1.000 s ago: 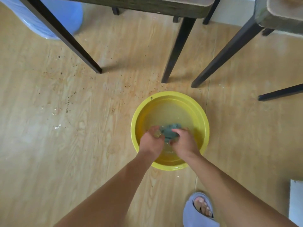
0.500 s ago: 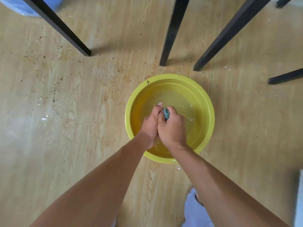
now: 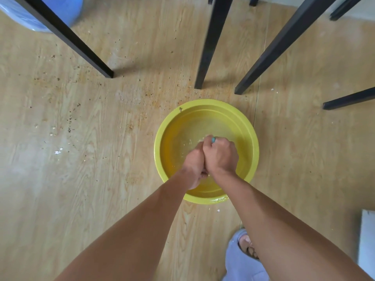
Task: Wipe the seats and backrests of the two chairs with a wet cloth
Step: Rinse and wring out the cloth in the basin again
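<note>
A yellow basin [image 3: 166,126] with shallow water stands on the wooden floor. Over it, my left hand [image 3: 193,166] and my right hand [image 3: 221,156] are pressed together as fists around a teal cloth [image 3: 213,140]. Only a small tip of the cloth shows above my right hand; the rest is hidden inside both fists. Of the chairs I see only black legs: one chair's legs [image 3: 209,49] beyond the basin, another chair's leg [image 3: 284,43] to the right. Seats and backrests are out of view.
A blue plastic container [image 3: 67,9] sits at the top left behind a black leg [image 3: 67,39]. Crumbs and specks litter the floor left of the basin. My foot in a pale slipper [image 3: 241,260] is at the bottom right, next to a white object [image 3: 367,240].
My hands went from apart with the cloth spread between them to fists pressed together around it. They have lifted slightly, and the cloth is almost fully hidden.
</note>
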